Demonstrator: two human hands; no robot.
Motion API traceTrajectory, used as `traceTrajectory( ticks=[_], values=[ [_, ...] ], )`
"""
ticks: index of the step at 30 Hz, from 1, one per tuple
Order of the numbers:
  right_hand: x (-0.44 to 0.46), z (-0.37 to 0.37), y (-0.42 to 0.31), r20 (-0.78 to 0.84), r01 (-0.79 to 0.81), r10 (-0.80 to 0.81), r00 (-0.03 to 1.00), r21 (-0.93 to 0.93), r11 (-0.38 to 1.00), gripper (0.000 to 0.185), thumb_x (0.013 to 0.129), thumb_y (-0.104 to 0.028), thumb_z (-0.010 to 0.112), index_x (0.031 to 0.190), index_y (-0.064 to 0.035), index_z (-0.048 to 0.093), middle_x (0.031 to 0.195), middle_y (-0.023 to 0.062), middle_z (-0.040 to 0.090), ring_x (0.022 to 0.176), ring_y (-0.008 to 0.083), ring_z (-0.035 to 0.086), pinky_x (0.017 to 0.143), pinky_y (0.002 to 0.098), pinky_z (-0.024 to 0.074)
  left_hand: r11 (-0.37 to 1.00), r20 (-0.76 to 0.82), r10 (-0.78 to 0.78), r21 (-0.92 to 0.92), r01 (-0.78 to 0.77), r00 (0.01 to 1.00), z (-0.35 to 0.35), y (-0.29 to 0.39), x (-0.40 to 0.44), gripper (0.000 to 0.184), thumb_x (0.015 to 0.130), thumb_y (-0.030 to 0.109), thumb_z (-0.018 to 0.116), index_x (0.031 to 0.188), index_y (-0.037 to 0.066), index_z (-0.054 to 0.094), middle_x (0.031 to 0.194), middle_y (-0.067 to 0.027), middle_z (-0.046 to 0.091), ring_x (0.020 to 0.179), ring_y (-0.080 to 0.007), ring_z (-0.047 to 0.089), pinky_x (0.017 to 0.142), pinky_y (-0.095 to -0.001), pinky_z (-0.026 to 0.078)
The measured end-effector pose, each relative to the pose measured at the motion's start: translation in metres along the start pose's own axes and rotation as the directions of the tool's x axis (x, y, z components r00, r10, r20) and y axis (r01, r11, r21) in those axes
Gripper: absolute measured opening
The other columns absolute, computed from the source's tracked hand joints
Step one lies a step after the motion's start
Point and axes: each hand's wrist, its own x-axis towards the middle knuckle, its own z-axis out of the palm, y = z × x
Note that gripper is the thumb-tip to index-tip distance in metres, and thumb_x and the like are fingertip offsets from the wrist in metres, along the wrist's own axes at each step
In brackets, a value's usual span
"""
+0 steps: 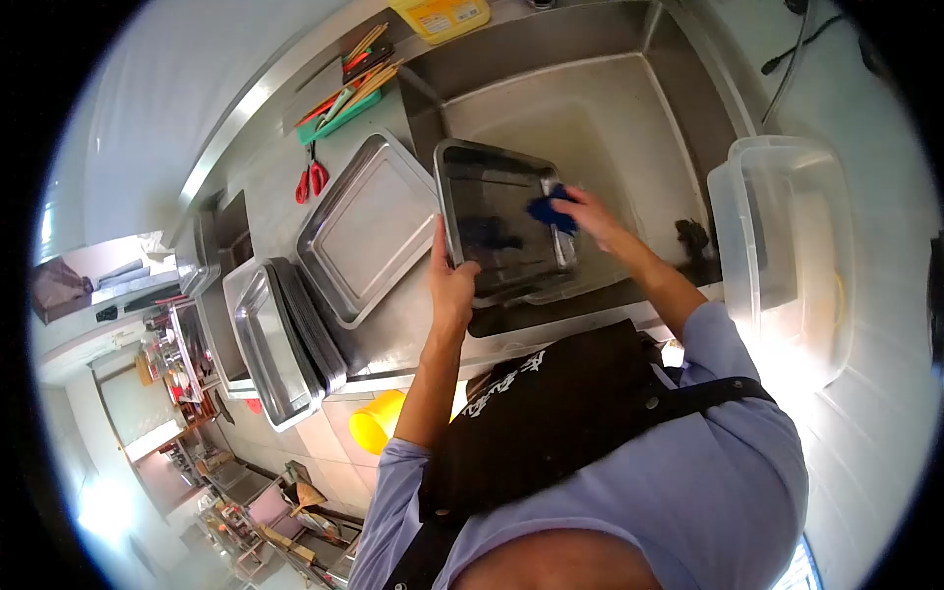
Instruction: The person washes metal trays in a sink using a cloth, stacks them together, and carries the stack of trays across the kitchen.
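Observation:
A rectangular metal tray (501,221) is held tilted over the near left part of the steel sink (590,108). My left hand (452,285) grips its left rim, with the thumb across the edge and the fingers hidden beneath. In my right hand (595,218) is a dark blue cloth (553,208), pressed against the tray's right inner side. Just left of the held tray, a second metal tray (369,231) lies on the steel counter. Beyond my left forearm stands a stack of metal trays (280,329), tilted at the counter's left end.
Red-handled scissors (313,180) lie near a green tray (339,118) with chopsticks and utensils. A yellow container (442,18) sits on the sink's far edge. To the right is a clear plastic bin (777,246); a yellow bucket (379,421) stands below the counter. Something dark (692,238) lies in the sink.

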Motion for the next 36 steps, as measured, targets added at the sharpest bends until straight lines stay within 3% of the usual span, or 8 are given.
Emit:
traceTrajectory(
  ticks=[6, 16, 18, 21, 26, 31, 34, 36],
  values=[
    [0.031, 0.118, 0.0, 0.085, 0.675, -0.709, 0.7, -0.403, 0.618, 0.032, 0.094, -0.026, 0.047, 0.111, -0.0004, 0.055, 0.117, 0.0213, 0.054, 0.112, 0.0363, 0.05, 0.091, 0.0406, 0.0437, 0.933, 0.104, 0.154, 0.313, -0.179, 0.983, 0.023, -0.035, 0.001, 0.091, 0.063, -0.012, 0.048, 0.146, 0.011, 0.022, 0.134, -0.0109, 0.044, 0.113, -0.0223, 0.05, 0.091, -0.0277, 0.041],
    [0.089, 0.049, 0.11, 0.147, 0.323, -0.357, 0.923, -0.799, 0.507, 0.026, 0.094, -0.028, 0.045, 0.095, -0.003, 0.053, 0.102, 0.0199, 0.053, 0.095, 0.0398, 0.049, 0.082, 0.05, 0.0389, 0.989, 0.038, -0.095, 0.113, 0.09, 0.995, 0.016, -0.033, 0.008, 0.086, 0.068, -0.013, 0.046, 0.146, 0.009, 0.018, 0.131, -0.0117, 0.044, 0.116, -0.0236, 0.047, 0.097, -0.0307, 0.038],
    [0.106, 0.035, 0.163, -0.216, -0.034, -0.242, 0.946, -0.809, 0.587, 0.037, 0.095, -0.035, 0.04, 0.109, -0.0043, 0.056, 0.117, 0.0192, 0.052, 0.109, 0.0389, 0.046, 0.093, 0.0479, 0.0359, 0.977, 0.036, -0.058, 0.206, 0.049, 0.998, 0.016, -0.038, 0.008, 0.088, 0.068, -0.012, 0.048, 0.146, 0.01, 0.016, 0.131, -0.0124, 0.044, 0.117, -0.0241, 0.047, 0.098, -0.0308, 0.037],
    [0.13, 0.004, 0.177, 0.003, 0.001, 0.007, 1.0, -0.974, 0.225, 0.05, 0.095, -0.043, 0.037, 0.128, -0.0072, 0.05, 0.134, 0.0196, 0.043, 0.124, 0.038, 0.038, 0.104, 0.0442, 0.0293, 0.944, 0.085, -0.016, 0.331, -0.013, 0.996, 0.025, -0.042, 0.0, 0.091, 0.067, -0.011, 0.051, 0.147, 0.011, 0.013, 0.133, -0.0139, 0.043, 0.119, -0.025, 0.045, 0.099, -0.0308, 0.037],
    [0.067, 0.039, 0.071, -0.047, -0.024, -0.016, 0.999, -0.746, 0.665, 0.05, 0.094, -0.042, 0.041, 0.128, -0.0066, 0.05, 0.141, 0.0197, 0.036, 0.128, 0.0369, 0.035, 0.106, 0.042, 0.0289, 0.913, 0.128, -0.07, 0.408, 0.012, 0.989, 0.028, -0.052, 0.002, 0.096, 0.067, -0.008, 0.055, 0.148, 0.013, 0.009, 0.13, -0.0161, 0.045, 0.116, -0.0263, 0.047, 0.097, -0.0307, 0.039],
    [-0.013, 0.088, 0.008, 0.272, 0.575, -0.512, 0.815, -0.493, 0.653, 0.031, 0.088, -0.024, 0.052, 0.113, -0.005, 0.056, 0.121, 0.0215, 0.049, 0.109, 0.0413, 0.049, 0.09, 0.0467, 0.0418, 0.943, 0.178, -0.152, 0.322, 0.089, 0.972, 0.032, -0.028, 0.004, 0.098, 0.069, -0.009, 0.056, 0.149, 0.016, 0.005, 0.129, -0.0103, 0.047, 0.109, -0.02, 0.051, 0.091, -0.0273, 0.041],
    [-0.023, 0.083, 0.028, 0.234, 0.606, -0.569, 0.788, -0.457, 0.651, 0.029, 0.088, -0.022, 0.052, 0.112, -0.004, 0.055, 0.118, 0.0234, 0.05, 0.108, 0.0428, 0.048, 0.089, 0.0479, 0.0422, 0.944, 0.195, -0.141, 0.321, 0.073, 0.971, 0.035, -0.021, 0.003, 0.097, 0.069, -0.009, 0.057, 0.149, 0.015, 0.006, 0.128, -0.0107, 0.047, 0.107, -0.0197, 0.052, 0.088, -0.0281, 0.043],
    [-0.003, 0.064, 0.059, 0.19, 0.382, -0.338, 0.922, -0.598, 0.705, 0.03, 0.089, -0.021, 0.051, 0.112, -0.0033, 0.055, 0.117, 0.0244, 0.05, 0.106, 0.0438, 0.049, 0.088, 0.0483, 0.0424, 0.948, 0.192, -0.144, 0.308, 0.08, 0.971, 0.036, -0.024, 0.001, 0.097, 0.07, -0.009, 0.057, 0.149, 0.016, 0.006, 0.129, -0.0114, 0.047, 0.108, -0.0208, 0.051, 0.089, -0.0295, 0.044]
  ],
)
